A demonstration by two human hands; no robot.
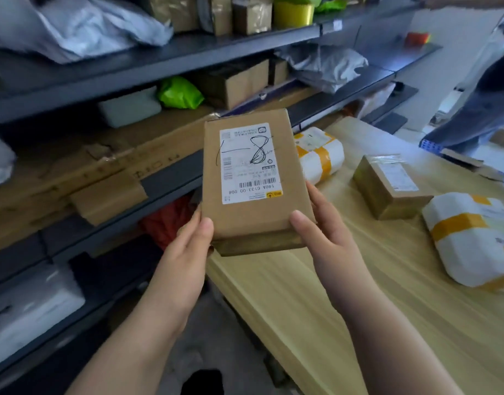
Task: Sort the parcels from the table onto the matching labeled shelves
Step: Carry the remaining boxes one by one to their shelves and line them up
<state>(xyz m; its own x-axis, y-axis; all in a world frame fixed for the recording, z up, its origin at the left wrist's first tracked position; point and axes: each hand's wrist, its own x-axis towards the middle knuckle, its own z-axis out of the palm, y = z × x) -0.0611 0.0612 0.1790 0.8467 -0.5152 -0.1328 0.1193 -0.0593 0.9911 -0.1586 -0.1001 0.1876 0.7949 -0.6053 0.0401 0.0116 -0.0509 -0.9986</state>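
A flat brown cardboard parcel with a white shipping label, marked "1-8" in black pen, is held up in the centre of the view. My left hand grips its near left corner, thumb on top. My right hand grips its near right corner, thumb on the top face. The parcel hangs above the left edge of the wooden table, in front of the dark metal shelves. On the table lie a small brown box and two white parcels with yellow tape.
The shelves on the left hold grey bags, brown boxes, a green bag, a long flat carton and a red bag lower down. Another person stands at the far right by the shelf end. A narrow floor gap separates table and shelves.
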